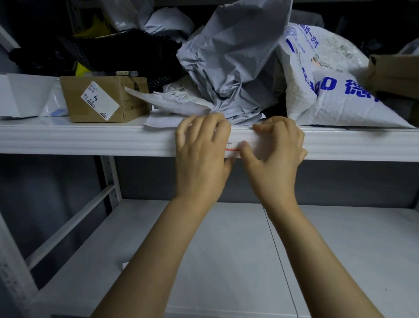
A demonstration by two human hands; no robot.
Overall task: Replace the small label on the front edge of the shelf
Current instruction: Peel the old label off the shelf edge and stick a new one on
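Note:
A small white label (233,147) with a red line and handwriting lies against the front edge of the white shelf (100,140); only its middle strip shows between my hands. My left hand (200,154) covers the label's left end, fingers curled over the top of the shelf's edge and thumb under the label. My right hand (276,148) covers the right end, its thumb tip on the label and its fingers curled onto the edge's top. Both hands touch the label, and the hands are nearly touching each other.
On the shelf behind my hands lie a crumpled grey mailer bag (233,63), a white bag with blue print (328,85), a flat white envelope (173,103) and a small cardboard box (102,99). Another cardboard box (403,73) is at the right. A lower white shelf (237,257) is below.

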